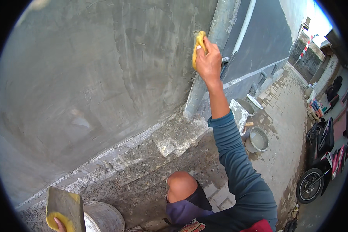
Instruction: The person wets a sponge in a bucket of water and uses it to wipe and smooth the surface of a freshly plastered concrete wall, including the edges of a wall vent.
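My right hand (pixel 209 63) is raised at arm's length to the grey plastered wall (pixel 85 58). Its fingers are closed on a yellow sponge (pixel 197 48), held against the wall close to its right-hand corner. At the lower left, my left hand (pixel 60 225) shows only in part. It grips a yellow plastering float (pixel 64 208) whose broad face is coated with grey mortar. Beside that float stands a bucket (pixel 106 217), partly cut off by the lower edge; what it holds is hidden.
Rubble and a mortar-spattered board (pixel 178 141) lie along the wall's foot. On the paving to the right stands a bucket of grey liquid (pixel 258 140), near a white splattered sack (pixel 239 115). A white pipe (pixel 244 29) runs up past the corner. A motorcycle (pixel 317 174) is parked far right.
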Motion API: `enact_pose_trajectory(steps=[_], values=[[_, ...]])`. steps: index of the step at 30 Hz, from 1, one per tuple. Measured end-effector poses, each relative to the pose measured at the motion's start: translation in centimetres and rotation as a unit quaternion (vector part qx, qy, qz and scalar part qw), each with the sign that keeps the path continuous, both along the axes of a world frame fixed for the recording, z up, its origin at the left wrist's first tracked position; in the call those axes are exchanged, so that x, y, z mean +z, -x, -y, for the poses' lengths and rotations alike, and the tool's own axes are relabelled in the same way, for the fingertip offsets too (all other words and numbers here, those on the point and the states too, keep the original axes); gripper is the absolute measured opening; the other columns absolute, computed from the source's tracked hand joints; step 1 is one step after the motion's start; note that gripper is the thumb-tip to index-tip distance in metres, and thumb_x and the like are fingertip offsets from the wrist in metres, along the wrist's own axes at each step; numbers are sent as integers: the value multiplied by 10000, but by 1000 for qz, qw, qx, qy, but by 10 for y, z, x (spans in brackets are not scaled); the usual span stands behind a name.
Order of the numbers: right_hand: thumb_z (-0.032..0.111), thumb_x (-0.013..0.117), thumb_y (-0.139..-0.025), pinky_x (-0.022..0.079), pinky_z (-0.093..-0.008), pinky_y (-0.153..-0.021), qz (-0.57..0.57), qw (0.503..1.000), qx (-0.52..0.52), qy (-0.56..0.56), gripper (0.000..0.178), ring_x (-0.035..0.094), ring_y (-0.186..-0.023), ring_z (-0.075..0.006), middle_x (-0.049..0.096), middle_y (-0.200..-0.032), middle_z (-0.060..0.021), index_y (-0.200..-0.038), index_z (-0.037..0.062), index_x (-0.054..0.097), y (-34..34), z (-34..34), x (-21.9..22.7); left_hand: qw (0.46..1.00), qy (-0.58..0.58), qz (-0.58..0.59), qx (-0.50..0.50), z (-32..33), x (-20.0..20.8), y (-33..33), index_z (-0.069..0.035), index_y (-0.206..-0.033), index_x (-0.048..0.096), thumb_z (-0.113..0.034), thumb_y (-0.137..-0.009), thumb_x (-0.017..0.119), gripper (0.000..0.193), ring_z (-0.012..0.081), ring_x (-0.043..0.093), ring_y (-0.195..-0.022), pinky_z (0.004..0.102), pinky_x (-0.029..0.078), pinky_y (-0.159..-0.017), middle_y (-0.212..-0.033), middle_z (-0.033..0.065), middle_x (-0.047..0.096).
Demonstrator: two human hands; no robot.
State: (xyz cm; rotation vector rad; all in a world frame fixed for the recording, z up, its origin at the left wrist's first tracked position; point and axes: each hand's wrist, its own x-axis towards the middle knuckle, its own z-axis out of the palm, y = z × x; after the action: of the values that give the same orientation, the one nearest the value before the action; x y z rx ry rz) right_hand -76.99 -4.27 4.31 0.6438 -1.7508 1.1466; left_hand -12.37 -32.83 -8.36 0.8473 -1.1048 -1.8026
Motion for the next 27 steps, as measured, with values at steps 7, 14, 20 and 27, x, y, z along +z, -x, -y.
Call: enact_pose_trajectory(steps=[7,14,20,27], values=[[-30,698,-716,490,-417,-867,-163,958,-229,-51,692,486,-1055,-392,448,-1134,-249,-1340,-131,417,66,60,77,999,32,-6,11,-32,4,35,-39,-1432,395,-446,-1011,515,598,291,598,-1182,433,536,-973,-1338,161,553],[-136,521,-837,434,-492,-942,23,994,96,-41,485,509,-1077,-427,477,-1163,-266,-1321,-149,482,-39,111,-186,992,48,-45,105,-84,57,103,-26,-1320,514,-430,-996,555,519,245,659,-1045,406,554,-892,-1205,115,632],[-36,494,-959,505,-384,-847,-65,983,82,150,420,595,-994,-316,513,-1161,-203,-1375,-93,490,-37,80,-56,983,77,-99,131,-80,66,93,-23,-1289,545,-420,-1000,548,491,244,666,-1013,390,555,-874,-1178,109,645],[-110,526,-756,460,-421,-821,-152,962,-30,225,488,515,-922,-369,492,-1010,-199,-1243,-126,524,-90,210,130,970,116,-176,118,-59,72,96,-37,-1351,500,-405,-1022,510,494,273,620,-1140,439,538,-947,-1285,116,596]])
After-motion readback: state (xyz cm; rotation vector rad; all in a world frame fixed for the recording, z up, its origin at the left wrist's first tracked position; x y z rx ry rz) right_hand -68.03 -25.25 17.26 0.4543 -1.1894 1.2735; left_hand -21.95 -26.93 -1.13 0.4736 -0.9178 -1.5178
